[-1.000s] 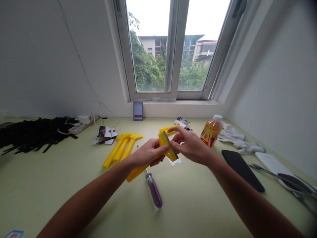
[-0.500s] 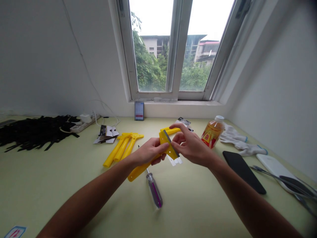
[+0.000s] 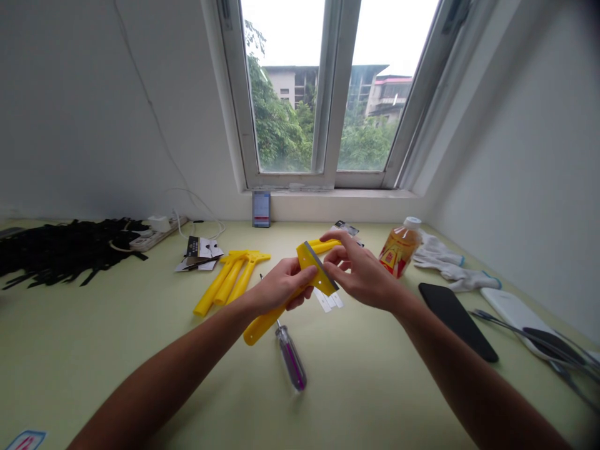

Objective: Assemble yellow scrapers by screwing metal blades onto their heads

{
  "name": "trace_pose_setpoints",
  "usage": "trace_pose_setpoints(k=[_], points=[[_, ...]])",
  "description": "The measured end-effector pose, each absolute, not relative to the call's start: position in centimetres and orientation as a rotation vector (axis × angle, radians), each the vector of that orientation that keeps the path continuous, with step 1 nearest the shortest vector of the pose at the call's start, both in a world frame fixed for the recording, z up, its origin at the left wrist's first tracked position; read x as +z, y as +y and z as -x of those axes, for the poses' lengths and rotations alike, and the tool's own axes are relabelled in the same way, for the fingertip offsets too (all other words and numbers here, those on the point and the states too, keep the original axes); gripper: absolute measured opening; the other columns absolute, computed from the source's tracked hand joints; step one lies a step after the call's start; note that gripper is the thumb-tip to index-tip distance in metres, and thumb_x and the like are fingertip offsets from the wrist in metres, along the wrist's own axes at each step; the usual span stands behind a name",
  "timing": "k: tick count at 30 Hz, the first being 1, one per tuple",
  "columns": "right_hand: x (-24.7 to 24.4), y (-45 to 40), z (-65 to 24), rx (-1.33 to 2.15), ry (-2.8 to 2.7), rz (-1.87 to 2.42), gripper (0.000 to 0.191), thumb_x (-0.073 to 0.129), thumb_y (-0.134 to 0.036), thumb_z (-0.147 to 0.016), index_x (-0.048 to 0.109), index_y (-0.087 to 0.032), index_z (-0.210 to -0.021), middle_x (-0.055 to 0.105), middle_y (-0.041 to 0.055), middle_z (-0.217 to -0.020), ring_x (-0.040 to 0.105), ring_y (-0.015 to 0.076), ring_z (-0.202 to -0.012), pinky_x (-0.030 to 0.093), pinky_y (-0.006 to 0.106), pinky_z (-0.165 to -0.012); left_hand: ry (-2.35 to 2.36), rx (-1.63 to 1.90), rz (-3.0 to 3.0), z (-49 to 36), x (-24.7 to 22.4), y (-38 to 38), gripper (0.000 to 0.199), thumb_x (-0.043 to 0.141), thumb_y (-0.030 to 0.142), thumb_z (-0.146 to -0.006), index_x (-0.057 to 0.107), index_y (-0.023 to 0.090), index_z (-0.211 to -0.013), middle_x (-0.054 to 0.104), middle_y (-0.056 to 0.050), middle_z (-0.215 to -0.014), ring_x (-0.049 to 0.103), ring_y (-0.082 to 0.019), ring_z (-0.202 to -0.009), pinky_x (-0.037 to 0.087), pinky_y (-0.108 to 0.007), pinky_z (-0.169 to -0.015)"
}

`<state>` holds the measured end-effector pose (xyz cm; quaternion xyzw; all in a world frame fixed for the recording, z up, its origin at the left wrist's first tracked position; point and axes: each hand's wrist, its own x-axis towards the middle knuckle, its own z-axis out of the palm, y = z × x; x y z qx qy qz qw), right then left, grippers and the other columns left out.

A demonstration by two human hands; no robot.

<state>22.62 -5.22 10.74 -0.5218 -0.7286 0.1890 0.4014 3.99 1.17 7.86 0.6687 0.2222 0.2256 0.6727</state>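
Observation:
My left hand (image 3: 284, 284) is closed around a yellow plastic scraper (image 3: 269, 322), thumb on its flat head. A dark grey blade strip (image 3: 321, 267) runs along the edge of that head, which faces right. My right hand (image 3: 359, 269) is at this strip, with thumb and bent fingers against it and the index finger raised above. The fingertips' exact grip is partly hidden. Below my hands a screwdriver (image 3: 291, 359) with a clear and purple handle lies on the table. White blade pieces (image 3: 328, 301) lie under the scraper head. Another yellow scraper (image 3: 323, 245) is partly hidden behind my hands.
Several yellow scrapers (image 3: 234, 278) lie left of my hands, near cardboard packaging (image 3: 201, 253). A bottle (image 3: 400, 247), white gloves (image 3: 450, 265), a black phone-like slab (image 3: 457, 322) and cables (image 3: 510, 328) are on the right. Black strips (image 3: 70, 250) and a power strip (image 3: 162, 236) lie far left.
The scraper's head has tilted slightly in my left hand and moved a little left. My right hand stays at the blade edge. The view has shifted slightly.

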Motion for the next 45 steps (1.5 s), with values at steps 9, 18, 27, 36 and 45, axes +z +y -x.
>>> trace_pose_setpoints(k=[9,18,27,36,45], points=[[9.0,-2.6,-24.7,0.361,-1.893,1.461,0.027,0.053,-0.040,-0.090,0.053,-0.021,-0.070,0.061,0.0007,-0.071,0.058,0.0147,-0.066,0.045,0.028,-0.061,0.635,0.769,-1.459,-2.7,8.7,4.6,0.029,0.058,0.043,-0.088,0.048,0.016,-0.084,0.053,0.002,-0.062,0.044,-0.005,-0.038,0.031,-0.017,-0.034],[0.8,-0.6,-21.1,0.373,-2.265,1.508,0.007,0.058,-0.017,-0.084,0.061,-0.021,-0.089,0.066,0.0034,-0.088,0.059,0.0170,-0.081,0.043,0.030,-0.074,0.749,0.841,-1.316,-2.2,8.0,7.1,0.026,0.054,0.040,-0.090,0.046,0.017,-0.084,0.052,0.003,-0.061,0.042,-0.005,-0.035,0.029,-0.016,-0.031],[0.3,-0.6,-19.9,0.298,-2.252,1.584,0.010,0.053,-0.012,-0.085,0.057,-0.021,-0.083,0.065,0.0021,-0.086,0.055,0.0179,-0.081,0.036,0.031,-0.076,0.692,0.764,-1.341,-2.5,7.5,6.8,0.024,0.052,0.039,-0.091,0.046,0.017,-0.085,0.053,0.002,-0.062,0.043,-0.005,-0.036,0.031,-0.016,-0.032],[0.7,-1.0,-19.8,0.405,-2.220,1.556,0.013,0.053,-0.009,-0.077,0.049,-0.022,-0.080,0.059,0.0002,-0.077,0.050,0.0163,-0.072,0.037,0.030,-0.069,0.668,0.716,-1.402,-2.7,7.6,6.4,0.029,0.056,0.044,-0.089,0.048,0.017,-0.086,0.054,0.003,-0.062,0.043,-0.005,-0.036,0.031,-0.017,-0.033],[6.8,-0.7,-25.1,0.293,-1.935,1.456,0.011,0.057,-0.025,-0.080,0.046,-0.022,-0.082,0.059,0.0005,-0.081,0.055,0.0162,-0.074,0.043,0.031,-0.071,0.676,0.684,-1.533,-2.9,7.8,5.4,0.028,0.056,0.040,-0.090,0.049,0.015,-0.079,0.055,0.000,-0.065,0.043,-0.004,-0.038,0.032,-0.018,-0.035]])
